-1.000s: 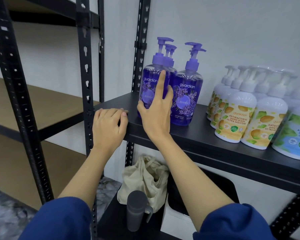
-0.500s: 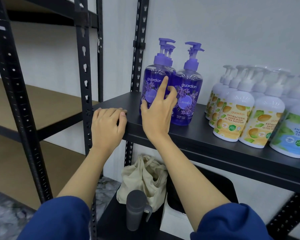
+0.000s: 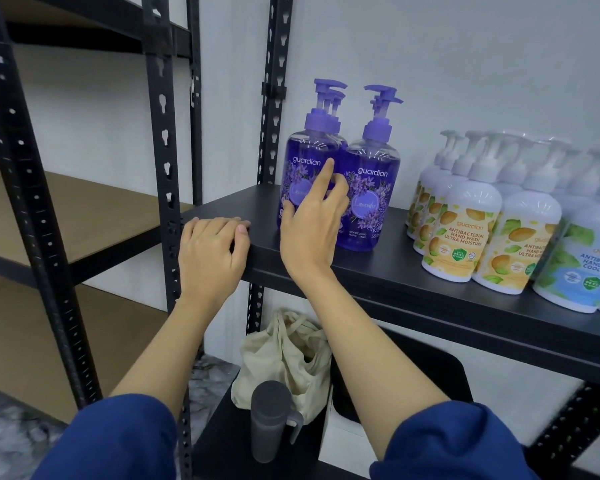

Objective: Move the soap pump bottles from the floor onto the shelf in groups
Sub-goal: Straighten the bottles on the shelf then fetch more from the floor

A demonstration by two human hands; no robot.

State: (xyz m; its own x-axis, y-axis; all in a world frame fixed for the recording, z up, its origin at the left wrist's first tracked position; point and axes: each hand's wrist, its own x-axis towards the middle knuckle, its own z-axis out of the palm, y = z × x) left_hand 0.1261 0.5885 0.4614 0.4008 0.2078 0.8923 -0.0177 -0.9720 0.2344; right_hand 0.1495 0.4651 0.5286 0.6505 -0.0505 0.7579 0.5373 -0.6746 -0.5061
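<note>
Right hand (image 3: 310,233) has loosened its grip against purple bottles (image 3: 340,188) on shelf (image 3: 413,282).

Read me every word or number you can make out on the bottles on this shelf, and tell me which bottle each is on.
"guardian", "Lavender", "REFRESHING", "500": right purple bottle.
"guardian": left purple bottle; the right hand covers the rest of its label.
"guardian ANTIBACTERIAL HAND WASH ULTRA MOISTURE", "99.9": front yellow-label bottle.
"ANTIBACTERIAL HAND WASH COOL": blue-label bottle, cut off at the frame edge.
Other small print is too small to read.
</note>
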